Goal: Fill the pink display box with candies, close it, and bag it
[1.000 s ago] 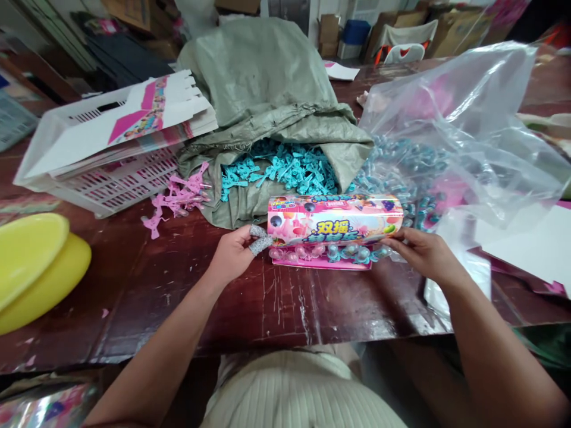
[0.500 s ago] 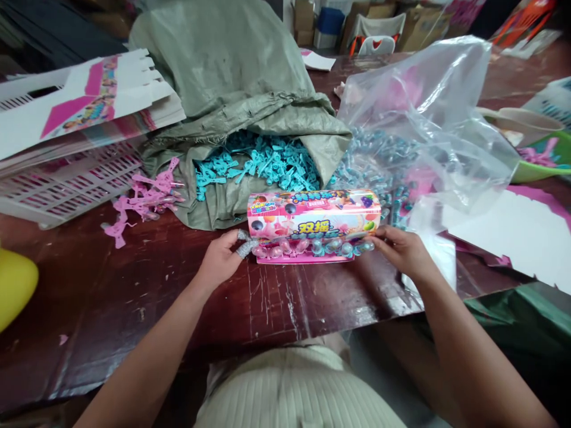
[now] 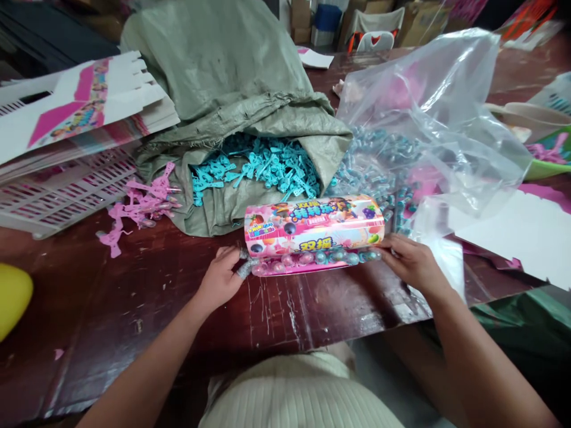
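A printed cardboard display box (image 3: 314,226) with a rounded lid lies crosswise in front of me. Along its near side runs a row of clear candy capsules (image 3: 312,258), pink on the left and blue on the right. My left hand (image 3: 224,273), with silvery tape round its fingertips, pinches the box at its left end. At the right end, my right hand (image 3: 409,261) has thumb and fingers closed on the box's lower corner. Just behind the box, blue plastic pieces (image 3: 267,166) fill the mouth of a grey-green woven sack (image 3: 223,65).
Pink plastic pieces (image 3: 143,202) lie left of the sack, beside a white crate (image 3: 66,190) topped with flat printed card (image 3: 84,101). A clear bag (image 3: 428,119) of blue capsules sits at the right. A yellow object (image 3: 13,297) stands at the left edge.
The box has tipped so more of its upper face shows, and it sits slightly lower in view with its left end nearer me. Both hands keep hold of its ends.
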A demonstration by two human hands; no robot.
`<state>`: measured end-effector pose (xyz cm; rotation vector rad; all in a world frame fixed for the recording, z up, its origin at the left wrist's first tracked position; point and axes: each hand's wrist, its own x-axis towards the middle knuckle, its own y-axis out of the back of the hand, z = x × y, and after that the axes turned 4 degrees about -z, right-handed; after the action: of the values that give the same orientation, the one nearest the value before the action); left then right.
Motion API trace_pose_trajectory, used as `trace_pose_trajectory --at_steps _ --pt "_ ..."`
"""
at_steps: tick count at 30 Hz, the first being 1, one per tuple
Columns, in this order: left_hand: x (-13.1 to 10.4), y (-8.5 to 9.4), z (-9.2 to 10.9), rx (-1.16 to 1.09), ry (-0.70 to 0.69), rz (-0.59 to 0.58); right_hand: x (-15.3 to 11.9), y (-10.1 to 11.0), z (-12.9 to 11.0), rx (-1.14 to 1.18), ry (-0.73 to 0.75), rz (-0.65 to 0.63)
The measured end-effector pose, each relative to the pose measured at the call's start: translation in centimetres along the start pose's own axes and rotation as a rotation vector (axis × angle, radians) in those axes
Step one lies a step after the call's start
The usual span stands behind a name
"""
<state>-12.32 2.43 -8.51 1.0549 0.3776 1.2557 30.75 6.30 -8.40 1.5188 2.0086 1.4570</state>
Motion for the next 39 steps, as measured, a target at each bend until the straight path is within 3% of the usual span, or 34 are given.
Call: trace_pose_trajectory --at_steps 8,14,19,26,30,32,34,37,39 --pt "-0.9 -1.2 -0.9 0.04 0.064 0.059 0.1 -1.8 1.4 -0.011 -0.028 -0.103" --pt "-1.2 -1.6 -1.1 -0.129 0.106 0.062 0.0 -2.3 0.8 0.182 -0.026 -0.019" --pt "-1.3 -2.1 -1.2 0.058 0.045 0.153 -0.2 -3.0 1.0 0.149 -0.063 0.022" --pt "-2.6 -3.0 0.4 -0.035 0.144 0.126 -0.6 -3.0 1.1 0.285 -0.015 0.016" --pt "-3.8 -3.6 0.7 0.141 0.077 0.191 -1.1 -3.0 1.4 0.229 -0.03 0.025" --pt "-4.2 -2.5 0.1 0.163 0.04 0.178 -1.4 -2.0 1.8 0.206 -0.021 -0.009" --pt "-3.5 -0.2 -0.4 0.144 0.059 0.244 -1.1 0.0 1.8 0.167 -0.049 0.019" --pt "0.6 4.0 0.4 0.158 0.044 0.395 1.4 3.3 0.0 0.062 -0.043 0.076" --pt "4.6 5.5 2.4 0.212 -0.112 0.269 4.4 4.4 -2.2 -0.002 0.057 -0.005"
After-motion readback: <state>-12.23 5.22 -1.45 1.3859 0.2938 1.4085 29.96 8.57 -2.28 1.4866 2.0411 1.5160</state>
